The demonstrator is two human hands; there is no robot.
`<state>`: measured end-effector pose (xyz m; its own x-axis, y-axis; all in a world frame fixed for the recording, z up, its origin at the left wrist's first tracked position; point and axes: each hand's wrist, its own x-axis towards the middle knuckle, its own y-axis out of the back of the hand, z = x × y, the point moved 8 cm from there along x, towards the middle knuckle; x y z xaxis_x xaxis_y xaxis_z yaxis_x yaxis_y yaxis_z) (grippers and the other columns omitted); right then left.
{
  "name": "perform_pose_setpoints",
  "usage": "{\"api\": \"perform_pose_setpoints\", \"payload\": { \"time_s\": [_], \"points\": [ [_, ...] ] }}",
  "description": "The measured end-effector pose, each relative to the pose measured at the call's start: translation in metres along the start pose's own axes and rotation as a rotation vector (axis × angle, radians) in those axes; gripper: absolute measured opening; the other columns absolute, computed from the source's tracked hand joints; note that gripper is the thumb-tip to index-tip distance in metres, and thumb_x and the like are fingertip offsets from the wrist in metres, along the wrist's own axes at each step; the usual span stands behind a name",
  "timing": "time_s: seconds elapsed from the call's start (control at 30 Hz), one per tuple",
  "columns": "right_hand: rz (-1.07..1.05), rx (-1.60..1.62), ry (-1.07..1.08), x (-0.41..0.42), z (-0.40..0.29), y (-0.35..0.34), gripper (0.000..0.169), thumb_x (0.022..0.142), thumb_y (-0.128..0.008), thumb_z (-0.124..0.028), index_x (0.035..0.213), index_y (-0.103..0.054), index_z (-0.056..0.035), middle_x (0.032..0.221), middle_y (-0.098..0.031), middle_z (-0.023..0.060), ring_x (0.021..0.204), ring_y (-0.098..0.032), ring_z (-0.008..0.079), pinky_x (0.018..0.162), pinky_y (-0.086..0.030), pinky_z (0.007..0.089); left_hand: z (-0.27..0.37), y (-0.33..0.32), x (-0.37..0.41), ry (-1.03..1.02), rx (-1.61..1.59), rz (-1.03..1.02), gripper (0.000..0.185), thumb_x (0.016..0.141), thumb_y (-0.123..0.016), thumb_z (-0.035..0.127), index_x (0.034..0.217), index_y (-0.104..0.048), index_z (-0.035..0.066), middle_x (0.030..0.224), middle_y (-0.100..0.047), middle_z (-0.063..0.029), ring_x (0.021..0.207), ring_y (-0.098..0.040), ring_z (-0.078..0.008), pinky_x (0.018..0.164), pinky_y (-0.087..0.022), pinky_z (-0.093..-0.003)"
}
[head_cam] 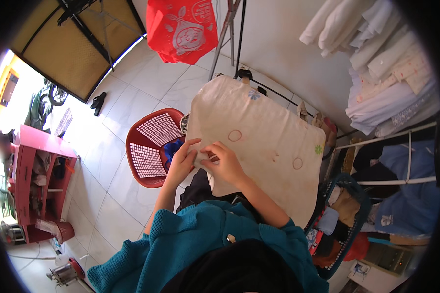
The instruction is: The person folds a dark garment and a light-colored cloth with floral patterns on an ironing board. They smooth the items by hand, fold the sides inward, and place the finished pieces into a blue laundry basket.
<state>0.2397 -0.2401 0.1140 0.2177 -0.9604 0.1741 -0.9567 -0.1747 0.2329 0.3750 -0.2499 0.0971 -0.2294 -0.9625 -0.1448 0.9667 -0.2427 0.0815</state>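
Observation:
In front of me lies a cream cloth [264,143] over a table-like surface, with stains, ring marks and a few printed flowers. My left hand [183,161] is at the cloth's left edge, its thumb and index finger apart. Just right of it, my right hand [222,161] is over the cloth with bent fingers. The two hands are close together. Pale material shows between them, but whether either hand pinches it cannot be told. A red plastic basket [146,175] with blue fabric [171,149] inside stands on the floor left of the hands.
A blue-green basket [365,205] of folded clothes stands at right, by a white metal rack [410,157]. White garments [385,66] hang at upper right. A red bag [183,33] hangs beyond the cloth. At left are a pink cabinet [46,146] and a black sandal [99,103].

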Motion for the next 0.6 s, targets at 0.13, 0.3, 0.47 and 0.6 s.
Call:
{"api": "perform_pose_setpoints", "payload": {
  "time_s": [0.13, 0.3, 0.47, 0.6],
  "points": [
    [0.069, 0.126, -0.128, -0.004, 0.028, 0.022, 0.018, 0.081, -0.067, -0.005, 0.099, -0.065, -0.0016, 0.086, -0.062, 0.0038, 0.073, -0.062, 0.0111, 0.064, -0.048, 0.0228, 0.005, -0.004, -0.004, 0.049, -0.194, -0.087, 0.032, 0.092, -0.042, 0.001, 0.123, -0.051, 0.002, 0.103, -0.058, -0.0057, 0.091, -0.054, -0.0094, 0.077, -0.045, -0.0229],
    [0.121, 0.079, -0.014, -0.002, 0.011, 0.024, 0.015, 0.084, -0.065, -0.007, 0.098, -0.066, -0.0012, 0.087, -0.062, 0.0037, 0.077, -0.059, 0.0099, 0.066, -0.046, 0.0223, -0.026, -0.007, -0.002, 0.202, -0.364, -0.196, 0.033, 0.094, -0.045, 0.006, 0.126, -0.048, 0.000, 0.105, -0.057, -0.0067, 0.098, -0.052, -0.0097, 0.082, -0.045, -0.0250],
    [-0.002, -0.181, 0.162, -0.007, -0.010, 0.009, 0.024, 0.080, -0.065, -0.006, 0.104, -0.066, -0.0042, 0.098, -0.062, 0.0044, 0.090, -0.057, 0.0194, 0.079, -0.045, 0.0286, -0.005, -0.018, 0.000, 0.155, 0.045, -0.272, 0.037, 0.095, -0.046, 0.009, 0.131, -0.045, -0.002, 0.108, -0.057, -0.0085, 0.100, -0.053, -0.0111, 0.083, -0.045, -0.0244],
    [-0.024, -0.175, 0.171, -0.036, -0.014, 0.023, 0.045, 0.077, -0.064, -0.008, 0.122, -0.057, -0.0109, 0.111, -0.059, 0.0105, 0.107, -0.053, 0.0284, 0.094, -0.041, 0.0383, 0.005, -0.010, 0.005, 0.098, -0.145, -0.151, 0.038, 0.096, -0.043, 0.008, 0.132, -0.045, 0.000, 0.104, -0.061, -0.0073, 0.090, -0.058, -0.0108, 0.079, -0.048, -0.0235]
  ]
}}
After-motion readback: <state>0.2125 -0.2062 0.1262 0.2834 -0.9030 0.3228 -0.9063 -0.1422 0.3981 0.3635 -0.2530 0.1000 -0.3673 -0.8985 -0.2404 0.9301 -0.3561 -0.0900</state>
